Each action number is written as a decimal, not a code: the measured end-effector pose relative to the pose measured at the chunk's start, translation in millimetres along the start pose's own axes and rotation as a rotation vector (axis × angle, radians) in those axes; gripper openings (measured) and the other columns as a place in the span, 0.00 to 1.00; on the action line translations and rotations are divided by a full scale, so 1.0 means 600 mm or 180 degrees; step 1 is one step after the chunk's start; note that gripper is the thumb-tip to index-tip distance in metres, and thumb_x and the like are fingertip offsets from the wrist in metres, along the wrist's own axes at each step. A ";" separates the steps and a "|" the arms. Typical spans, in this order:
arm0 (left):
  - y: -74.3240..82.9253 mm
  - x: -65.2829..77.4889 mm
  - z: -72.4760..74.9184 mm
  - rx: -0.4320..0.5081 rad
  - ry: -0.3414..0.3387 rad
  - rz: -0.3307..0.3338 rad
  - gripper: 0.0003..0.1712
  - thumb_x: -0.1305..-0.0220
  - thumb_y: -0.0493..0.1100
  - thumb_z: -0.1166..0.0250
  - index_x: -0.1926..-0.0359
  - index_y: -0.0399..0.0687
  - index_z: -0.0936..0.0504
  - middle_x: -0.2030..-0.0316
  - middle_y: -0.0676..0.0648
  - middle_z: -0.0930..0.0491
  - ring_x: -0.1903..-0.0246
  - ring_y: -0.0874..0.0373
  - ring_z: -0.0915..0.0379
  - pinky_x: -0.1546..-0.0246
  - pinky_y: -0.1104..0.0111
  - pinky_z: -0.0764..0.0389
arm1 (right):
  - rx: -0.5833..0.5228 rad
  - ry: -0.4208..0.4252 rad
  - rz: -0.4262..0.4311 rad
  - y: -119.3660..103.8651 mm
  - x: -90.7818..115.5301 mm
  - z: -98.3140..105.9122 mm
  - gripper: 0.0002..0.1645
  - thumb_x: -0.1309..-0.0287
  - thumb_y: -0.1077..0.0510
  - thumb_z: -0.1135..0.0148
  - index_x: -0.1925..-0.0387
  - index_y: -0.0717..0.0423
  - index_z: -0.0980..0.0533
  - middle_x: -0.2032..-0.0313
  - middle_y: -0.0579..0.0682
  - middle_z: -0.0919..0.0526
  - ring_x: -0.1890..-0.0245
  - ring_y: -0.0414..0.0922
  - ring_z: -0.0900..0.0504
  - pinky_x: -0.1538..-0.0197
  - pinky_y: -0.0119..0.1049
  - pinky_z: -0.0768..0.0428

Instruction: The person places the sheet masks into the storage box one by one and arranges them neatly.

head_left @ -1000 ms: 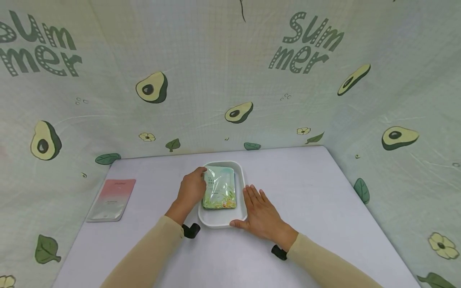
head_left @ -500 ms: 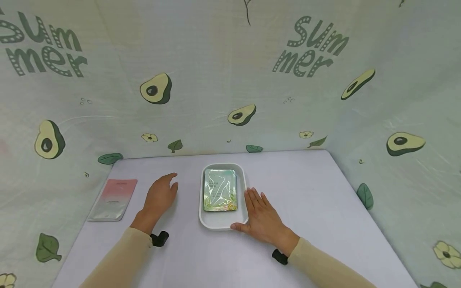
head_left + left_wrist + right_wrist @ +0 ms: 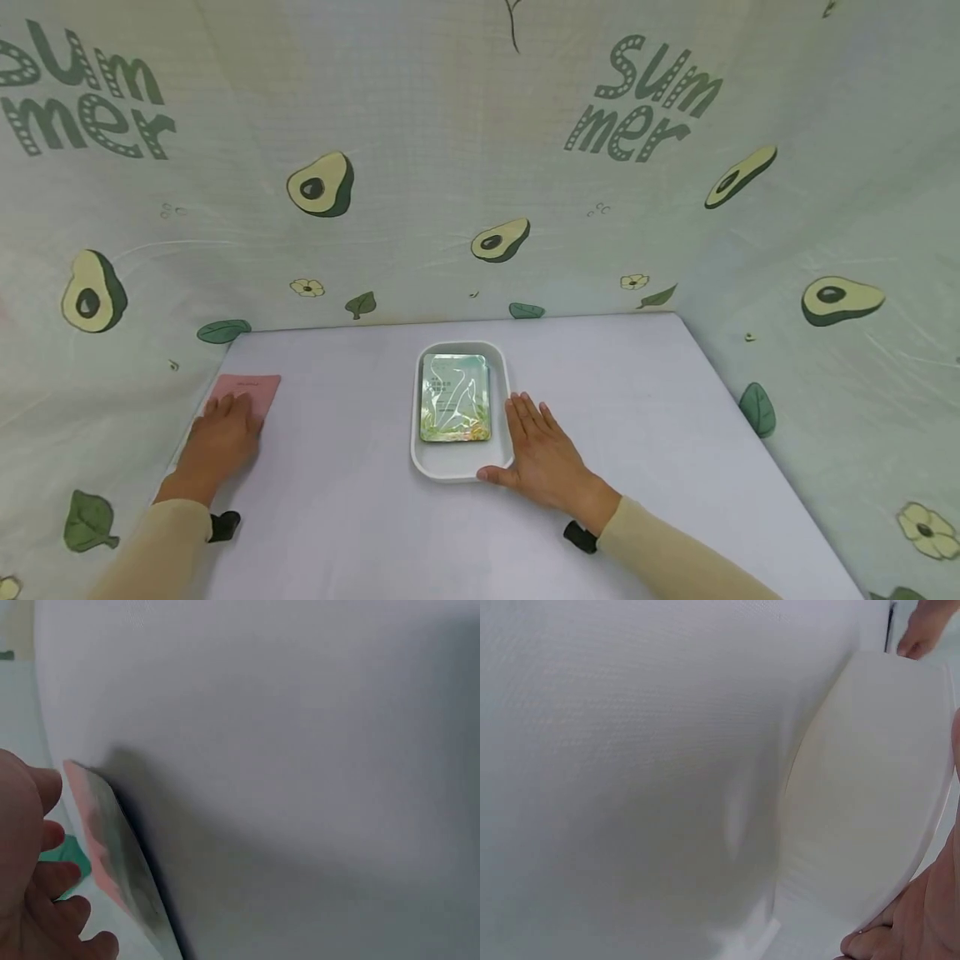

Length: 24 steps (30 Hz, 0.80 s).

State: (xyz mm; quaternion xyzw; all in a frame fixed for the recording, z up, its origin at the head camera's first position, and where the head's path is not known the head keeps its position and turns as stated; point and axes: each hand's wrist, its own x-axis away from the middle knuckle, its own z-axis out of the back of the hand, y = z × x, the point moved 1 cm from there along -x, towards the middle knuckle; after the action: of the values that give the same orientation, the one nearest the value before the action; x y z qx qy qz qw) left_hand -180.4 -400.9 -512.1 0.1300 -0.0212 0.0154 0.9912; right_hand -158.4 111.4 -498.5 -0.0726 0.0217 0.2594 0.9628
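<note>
My left hand (image 3: 217, 442) is over a flat pink-and-silver sheet mask packet (image 3: 258, 388) at the left of the table, covering most of it. In the left wrist view, the loosely bent fingers are beside that packet (image 3: 112, 851); whether they touch it I cannot tell. A white tray (image 3: 456, 463) stands mid-table with a glossy green sheet mask packet (image 3: 455, 398) lying in it. Against the tray's right side rests my right hand (image 3: 546, 457), fingers straight and thumb at the near corner. The right wrist view shows the tray's outer wall (image 3: 862, 780) beside the palm.
The white tabletop (image 3: 360, 517) ends at a printed cloth (image 3: 420, 208) hung behind it and along the sides. Black wrist cameras, one on the left wrist (image 3: 224, 526) and one on the right (image 3: 581, 537), sit close to the table.
My left hand has left the green packet in the tray and moved left across the table to the pink packet. The right hand has stayed at the tray's side.
</note>
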 end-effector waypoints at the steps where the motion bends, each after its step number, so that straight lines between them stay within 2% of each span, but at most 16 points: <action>1: -0.012 0.003 -0.001 -0.0007 -0.0034 -0.0008 0.30 0.19 0.42 0.50 0.30 0.19 0.41 0.36 0.18 0.38 0.32 0.18 0.48 0.35 0.24 0.42 | 0.0012 -0.0012 -0.0001 0.000 0.000 0.000 0.73 0.38 0.13 0.52 0.20 0.72 0.46 0.21 0.69 0.41 0.18 0.61 0.45 0.19 0.59 0.43; 4: -0.038 0.008 -0.004 0.0005 -0.0112 -0.0008 0.30 0.20 0.43 0.49 0.35 0.16 0.41 0.43 0.19 0.39 0.40 0.20 0.48 0.42 0.23 0.40 | 0.0033 -0.0024 0.0002 -0.002 -0.001 -0.001 0.73 0.38 0.13 0.53 0.20 0.72 0.46 0.21 0.69 0.41 0.18 0.60 0.45 0.19 0.59 0.43; 6: -0.047 0.008 -0.009 0.0045 -0.0200 0.0035 0.32 0.19 0.45 0.49 0.35 0.15 0.43 0.42 0.18 0.42 0.40 0.19 0.49 0.42 0.22 0.41 | 0.0055 -0.0041 -0.0005 -0.003 -0.001 0.000 0.73 0.38 0.13 0.54 0.20 0.71 0.46 0.21 0.68 0.42 0.18 0.60 0.45 0.19 0.58 0.43; 9: -0.048 0.005 -0.017 0.0064 -0.0255 0.0051 0.34 0.19 0.46 0.50 0.34 0.14 0.45 0.39 0.16 0.44 0.37 0.18 0.51 0.41 0.22 0.44 | 0.0075 -0.0041 -0.0003 -0.004 -0.001 0.002 0.72 0.38 0.13 0.53 0.20 0.71 0.46 0.21 0.68 0.41 0.18 0.60 0.45 0.19 0.59 0.44; 11: -0.039 0.002 -0.022 0.0060 -0.0282 0.0067 0.36 0.18 0.47 0.50 0.33 0.14 0.46 0.37 0.15 0.46 0.35 0.18 0.53 0.38 0.22 0.46 | 0.0091 -0.0058 -0.0007 -0.004 0.000 0.003 0.72 0.37 0.14 0.53 0.20 0.71 0.46 0.21 0.68 0.42 0.17 0.60 0.45 0.18 0.59 0.44; 15: 0.003 -0.002 -0.035 0.0003 -0.0285 0.0131 0.38 0.19 0.47 0.48 0.31 0.14 0.47 0.34 0.14 0.46 0.32 0.17 0.53 0.35 0.23 0.46 | 0.0105 -0.0064 -0.0013 -0.003 0.000 0.003 0.72 0.37 0.14 0.53 0.20 0.71 0.46 0.21 0.69 0.42 0.18 0.60 0.45 0.19 0.59 0.44; 18: 0.049 -0.003 -0.046 -0.0035 -0.0337 0.0178 0.40 0.19 0.47 0.47 0.29 0.13 0.48 0.31 0.13 0.48 0.29 0.16 0.54 0.31 0.25 0.46 | 0.0126 -0.0069 -0.0010 -0.002 0.000 0.001 0.72 0.37 0.14 0.53 0.20 0.71 0.46 0.21 0.69 0.42 0.18 0.60 0.45 0.19 0.59 0.43; 24: 0.149 0.005 -0.064 -0.0160 -0.0427 0.0109 0.44 0.19 0.50 0.45 0.26 0.14 0.48 0.27 0.13 0.49 0.27 0.15 0.52 0.28 0.30 0.41 | 0.0135 -0.0076 -0.0019 -0.003 0.001 0.003 0.72 0.38 0.13 0.53 0.20 0.71 0.45 0.21 0.69 0.41 0.18 0.61 0.44 0.19 0.60 0.43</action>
State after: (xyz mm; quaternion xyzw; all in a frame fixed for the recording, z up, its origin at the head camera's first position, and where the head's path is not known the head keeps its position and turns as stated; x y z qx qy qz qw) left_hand -179.1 -304.5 -525.8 0.1054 -0.0902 0.0230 0.9901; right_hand -157.1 110.3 -496.6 -0.0492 0.0155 0.2568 0.9651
